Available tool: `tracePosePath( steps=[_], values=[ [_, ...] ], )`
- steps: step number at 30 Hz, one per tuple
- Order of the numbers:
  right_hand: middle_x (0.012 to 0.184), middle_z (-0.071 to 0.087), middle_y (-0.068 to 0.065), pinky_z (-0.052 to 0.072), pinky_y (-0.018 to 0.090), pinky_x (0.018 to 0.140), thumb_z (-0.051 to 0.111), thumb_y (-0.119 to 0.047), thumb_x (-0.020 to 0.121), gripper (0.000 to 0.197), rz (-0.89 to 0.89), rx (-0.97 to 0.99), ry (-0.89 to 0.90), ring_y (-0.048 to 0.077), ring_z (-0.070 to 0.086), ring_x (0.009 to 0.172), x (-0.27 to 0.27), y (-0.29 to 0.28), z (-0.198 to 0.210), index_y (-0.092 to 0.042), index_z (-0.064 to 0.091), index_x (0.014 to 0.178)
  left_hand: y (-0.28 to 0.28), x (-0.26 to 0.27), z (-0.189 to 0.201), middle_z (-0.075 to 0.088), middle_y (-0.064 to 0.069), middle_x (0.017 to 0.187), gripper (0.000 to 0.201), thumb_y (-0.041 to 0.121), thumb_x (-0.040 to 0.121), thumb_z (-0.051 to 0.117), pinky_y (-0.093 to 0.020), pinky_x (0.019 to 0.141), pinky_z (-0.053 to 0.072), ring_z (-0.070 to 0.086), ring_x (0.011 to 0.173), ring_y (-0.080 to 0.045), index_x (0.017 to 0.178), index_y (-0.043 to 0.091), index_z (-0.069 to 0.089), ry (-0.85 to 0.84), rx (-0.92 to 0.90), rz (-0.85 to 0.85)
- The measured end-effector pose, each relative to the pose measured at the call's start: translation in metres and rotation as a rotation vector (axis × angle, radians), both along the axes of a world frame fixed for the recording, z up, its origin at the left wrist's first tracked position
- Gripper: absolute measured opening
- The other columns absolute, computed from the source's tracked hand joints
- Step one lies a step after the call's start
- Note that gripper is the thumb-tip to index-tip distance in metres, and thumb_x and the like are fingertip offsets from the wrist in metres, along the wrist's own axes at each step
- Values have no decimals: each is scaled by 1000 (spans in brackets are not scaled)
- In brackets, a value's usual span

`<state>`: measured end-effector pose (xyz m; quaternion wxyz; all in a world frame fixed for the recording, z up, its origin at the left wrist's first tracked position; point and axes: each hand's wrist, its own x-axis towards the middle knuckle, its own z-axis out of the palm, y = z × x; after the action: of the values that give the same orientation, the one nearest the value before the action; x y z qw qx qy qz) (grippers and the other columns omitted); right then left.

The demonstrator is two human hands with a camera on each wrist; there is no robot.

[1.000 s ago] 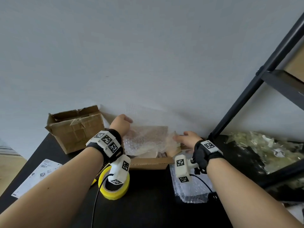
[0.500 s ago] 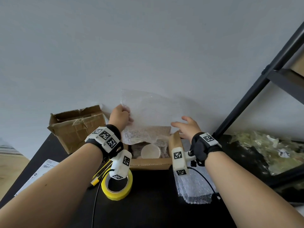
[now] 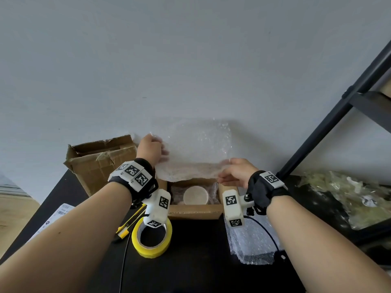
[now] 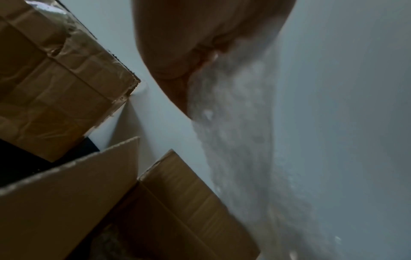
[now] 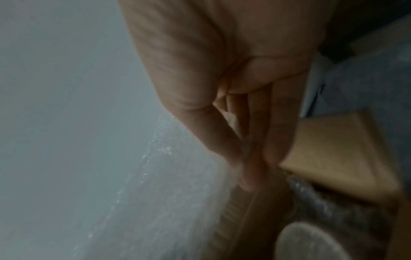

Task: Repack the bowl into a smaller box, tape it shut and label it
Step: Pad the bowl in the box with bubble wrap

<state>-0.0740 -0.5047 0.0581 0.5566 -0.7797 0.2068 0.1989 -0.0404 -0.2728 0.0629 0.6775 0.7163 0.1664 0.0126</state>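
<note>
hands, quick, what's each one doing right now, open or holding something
Left hand: grips the left edge of the bubble wrap sheet, lifted above the open box.
Right hand: pinches the sheet's lower right edge.

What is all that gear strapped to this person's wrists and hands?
Both forearms are bare, with no sleeves. Each wrist wears a black strap topped with white blocks printed with black-and-white square codes. A white plastic camera housing, also bearing such codes, hangs beneath each wrist, and a thin black cable trails from each. The left hand and right hand are gloveless.
</note>
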Motion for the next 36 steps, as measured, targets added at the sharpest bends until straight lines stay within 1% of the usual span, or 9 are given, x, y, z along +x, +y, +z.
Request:
tracePosePath(
  steps=[5,9,12,15,19,22,24,28,36],
  values=[
    [87,72,22,57,44,84,60,9,79,7,172,-351,171,32,70,79,-8,-11,3,4,65,78,6,-3,-14,50,1,77,17,3,88,45,-29,63,50,54,67,-17,103,11,46,71,476,-116],
    [90,67,9,57,38,79,77,-24,76,39,154,-434,100,23,68,78,-7,-18,0,-6,63,107,8,-10,-26,56,-6,82,7,8,82,49,-34,69,55,59,76,-24,83,13,45,173,766,-331],
    [112,63,1,47,27,79,69,-24,80,35,41,-665,-236,19,61,94,-4,-19,8,-18,59,114,12,-12,-31,52,-6,82,8,10,83,50,-32,68,51,57,78,-25,88,11,44,236,847,-394],
    [101,68,-2,48,25,78,59,-8,81,23,171,-707,-446,19,63,94,-5,-1,11,-25,68,94,16,-14,-36,56,-9,88,22,12,81,53,-40,76,58,63,86,-30,102,8,45,293,810,-421],
    [123,62,-2,43,29,98,71,-13,80,35,634,-803,-315,18,56,114,-10,31,-5,-26,68,113,16,-20,-37,54,-7,102,46,17,80,64,-35,69,51,58,82,-24,118,10,39,139,937,-340],
    [133,54,-2,29,49,112,72,-20,81,46,722,-885,-222,21,48,125,-13,41,-15,-30,58,124,15,-25,-32,51,-3,106,45,14,79,66,-28,67,44,53,84,-19,120,16,48,-155,1007,-315],
    [130,58,-2,25,48,113,68,-22,84,46,758,-912,-156,21,52,121,-12,41,-20,-29,55,128,13,-25,-32,55,2,100,32,17,82,65,-26,74,46,56,88,-16,112,19,58,-228,1015,-447],
    [133,57,3,43,32,97,54,-7,88,45,821,-940,-100,23,57,117,-9,40,-19,-24,56,129,6,-25,-42,60,4,120,39,30,82,69,-30,96,44,54,112,-16,119,23,60,-146,1155,-744],
    [119,63,0,33,48,109,55,-2,83,37,769,-986,-234,24,55,116,-3,34,-33,-26,66,109,1,-21,-56,50,4,129,69,38,71,77,-34,95,46,49,117,-20,132,24,49,-85,1367,-943]
  ],
)
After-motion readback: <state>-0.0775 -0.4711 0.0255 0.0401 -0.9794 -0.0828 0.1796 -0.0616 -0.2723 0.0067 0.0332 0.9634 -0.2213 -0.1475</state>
